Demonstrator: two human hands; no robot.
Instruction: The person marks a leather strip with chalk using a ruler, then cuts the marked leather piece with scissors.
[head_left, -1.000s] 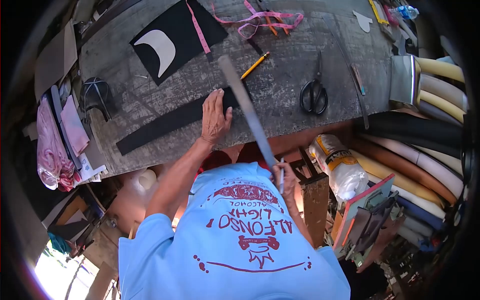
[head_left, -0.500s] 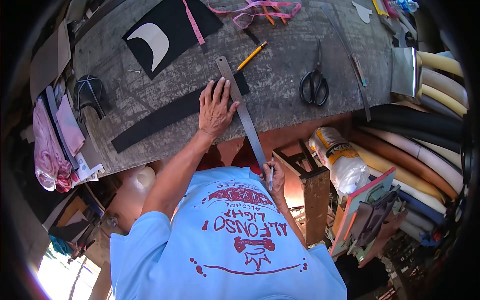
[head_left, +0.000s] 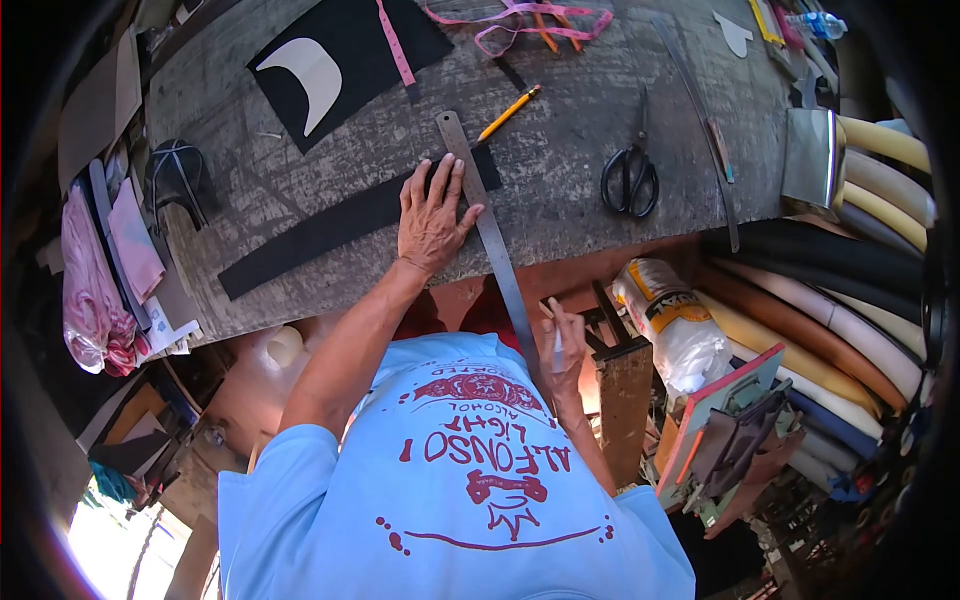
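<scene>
**Left hand flat on ruler and black strip, right hand with pen**

Left hand [head_left: 432,222]: lies palm down, grip apart, fingers spread. The fingertips rest across the steel ruler [head_left: 490,235] and the end of the black strip [head_left: 320,232].

Black strip: long and narrow, flat on the grey worktop [head_left: 570,215]. It runs aslant from near the front left edge up to the ruler.

Ruler: crosses the strip's right end at an angle. Its far end is on the worktop, and its near end juts past the front edge toward the person's chest.

Right hand [head_left: 562,345]: off the worktop, just beside the ruler's near end, grip closed around a pen [head_left: 557,342] held roughly upright. Cannot tell whether this hand touches the ruler.

Nearby on the worktop:
- yellow pencil [head_left: 510,112] just beyond the ruler's far end
- black scissors [head_left: 628,180] to the right, well apart from both hands
- black sheet [head_left: 375,45] with a white crescent piece [head_left: 305,75] on it, at the far left
- pink tape measure [head_left: 520,18] along the far edge
</scene>
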